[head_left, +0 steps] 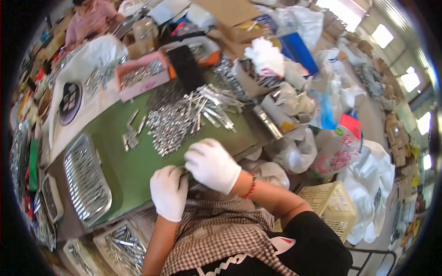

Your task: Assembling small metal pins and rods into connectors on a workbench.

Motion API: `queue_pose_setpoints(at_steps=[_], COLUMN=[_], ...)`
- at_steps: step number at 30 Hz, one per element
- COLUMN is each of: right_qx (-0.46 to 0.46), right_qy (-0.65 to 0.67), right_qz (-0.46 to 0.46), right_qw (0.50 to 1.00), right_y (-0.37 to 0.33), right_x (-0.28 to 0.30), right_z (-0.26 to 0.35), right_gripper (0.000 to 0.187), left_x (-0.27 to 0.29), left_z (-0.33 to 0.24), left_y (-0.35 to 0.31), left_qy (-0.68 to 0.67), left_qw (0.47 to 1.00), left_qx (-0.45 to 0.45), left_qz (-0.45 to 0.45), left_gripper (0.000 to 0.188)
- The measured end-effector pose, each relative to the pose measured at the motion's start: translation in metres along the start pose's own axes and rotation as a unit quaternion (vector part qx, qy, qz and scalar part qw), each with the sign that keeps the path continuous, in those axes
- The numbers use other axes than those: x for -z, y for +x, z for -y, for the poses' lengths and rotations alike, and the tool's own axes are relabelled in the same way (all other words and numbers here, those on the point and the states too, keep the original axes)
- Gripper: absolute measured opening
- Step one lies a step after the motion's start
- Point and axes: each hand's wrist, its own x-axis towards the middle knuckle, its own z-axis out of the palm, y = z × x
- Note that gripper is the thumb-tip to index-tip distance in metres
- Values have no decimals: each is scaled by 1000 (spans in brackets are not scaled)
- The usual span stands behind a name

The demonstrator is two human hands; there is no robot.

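My left hand [168, 193] and my right hand [212, 165], both in white gloves, meet at the front edge of the green tabletop [133, 175]. Their fingers are curled and pressed together, and anything small between them is hidden. Just beyond lies a heap of small shiny metal pieces [171, 126]. Longer flat metal strips [214, 106] are piled against its far right side. Several loose metal pieces [131, 139] lie left of the heap. Farther left, a clear tray [109, 198] holds rows of slim metal parts.
A pink box [122, 89] of metal parts stands at the back, with a dark upright block [185, 69] beside it. Plastic bags [334, 152] and a cream basket [343, 202] are at right. Parts trays [99, 241] sit below the table's left edge. A person [90, 23] sits far left.
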Motion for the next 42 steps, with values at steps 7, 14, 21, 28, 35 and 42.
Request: queue_pose_setpoints(at_steps=[7, 14, 21, 28, 35, 42], right_qx=[-46, -413, -432, -208, -265, -298], right_qy=[13, -265, -185, -6, 44, 38], right_qz=[-50, -3, 48, -106, 10, 91], right_qw=[998, 871, 881, 972, 963, 950], right_y=[-25, -81, -88, -47, -47, -51], right_x=[10, 40, 47, 43, 22, 27], right_z=[-4, -91, -96, -9, 30, 24], right_gripper=[22, 52, 57, 63, 63, 62], left_x=[-4, -1, -8, -7, -6, -8], left_z=[-4, -1, 5, 5, 7, 9], left_y=[3, -2, 2, 2, -5, 1], left_qy=[-20, -15, -31, -30, -67, -43], left_qw=[1000, 1000, 999, 1000, 998, 999], left_qx=[-2, 10, -10, 0, 5, 3], left_qz=[-13, -12, -19, -7, -7, -15], left_gripper=[11, 12, 10, 10, 8, 9])
